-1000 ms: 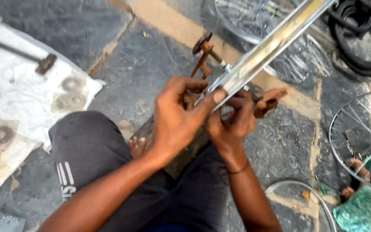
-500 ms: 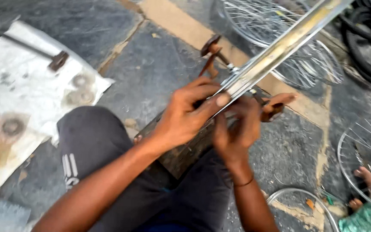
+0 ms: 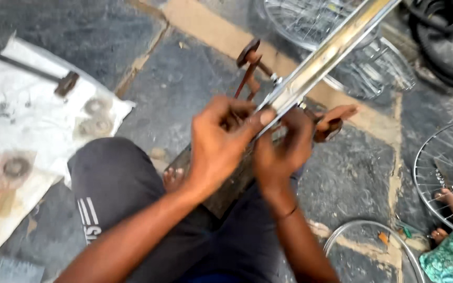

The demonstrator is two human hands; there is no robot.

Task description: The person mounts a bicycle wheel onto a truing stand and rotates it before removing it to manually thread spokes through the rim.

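Grey stone floor (image 3: 195,68) carries a white cloth (image 3: 32,131) with a hammer (image 3: 38,72). Shiny metal rim (image 3: 331,52) slants over the knees; left hand (image 3: 221,144) fingers pinch its lower end, right hand (image 3: 281,149) fingers curl beneath, beside a rusty stand (image 3: 248,68).

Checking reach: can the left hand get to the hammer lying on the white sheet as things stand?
Probably yes. The hammer lies in the open on the white sheet, on the left hand's own side, nothing over it. But that hand is now gripping the shiny metal bar and would have to let go.
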